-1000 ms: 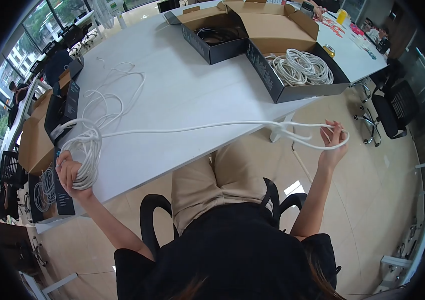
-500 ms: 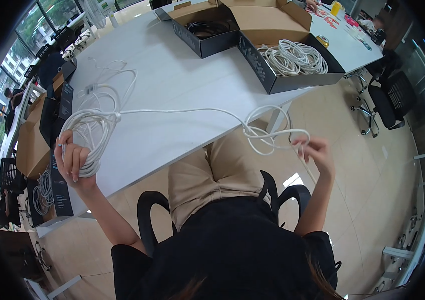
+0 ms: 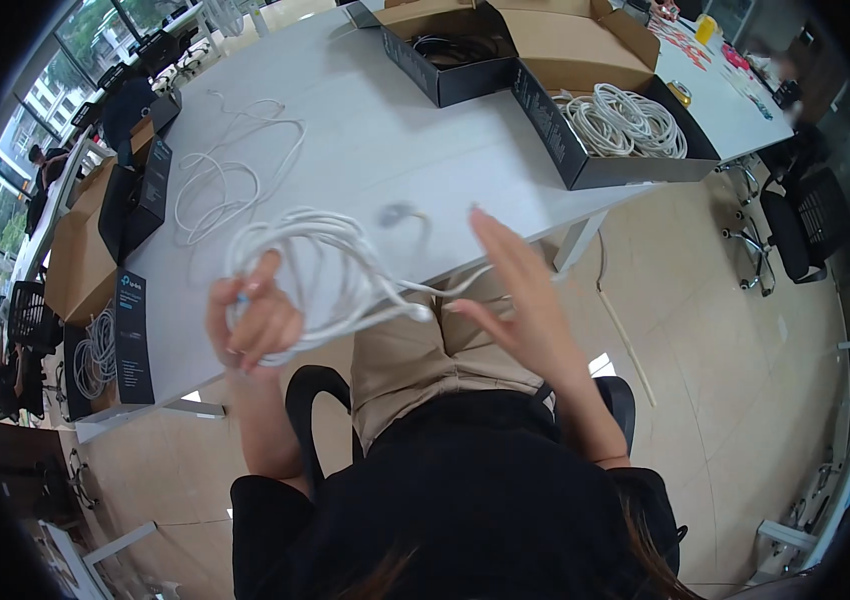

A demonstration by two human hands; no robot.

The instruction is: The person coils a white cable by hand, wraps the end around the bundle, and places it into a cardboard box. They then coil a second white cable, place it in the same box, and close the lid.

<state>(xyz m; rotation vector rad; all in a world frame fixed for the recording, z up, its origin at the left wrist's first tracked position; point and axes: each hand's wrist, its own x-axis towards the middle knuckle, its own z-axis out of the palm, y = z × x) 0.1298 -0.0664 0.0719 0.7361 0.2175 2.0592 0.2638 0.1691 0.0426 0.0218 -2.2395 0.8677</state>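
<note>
A looped bundle of white cable (image 3: 345,240) hangs over the table's near edge, with my left hand (image 3: 257,315) closed round its left side. My right hand (image 3: 520,290) is raised to the right of the bundle, thumb and fingers spread. A strand of the cable runs from the bundle to near my right thumb; whether it touches the hand I cannot tell. Loose thin white cable (image 3: 255,175) lies curled on the table beyond my left hand. A small blurred grey object (image 3: 395,213) shows just past the bundle.
On the white table (image 3: 345,110), an open box (image 3: 615,175) holds coiled white cables, and another (image 3: 445,88) holds dark cable. Boxes (image 3: 132,340) stand at the left edge. Cable (image 3: 628,345) trails on the floor at right, near a black chair (image 3: 795,225). Other people are in the background.
My left hand has moved right with the bundle. My right hand has come inward and its fingers have opened; the loose loops beside it are no longer there. The view has shifted slightly.
</note>
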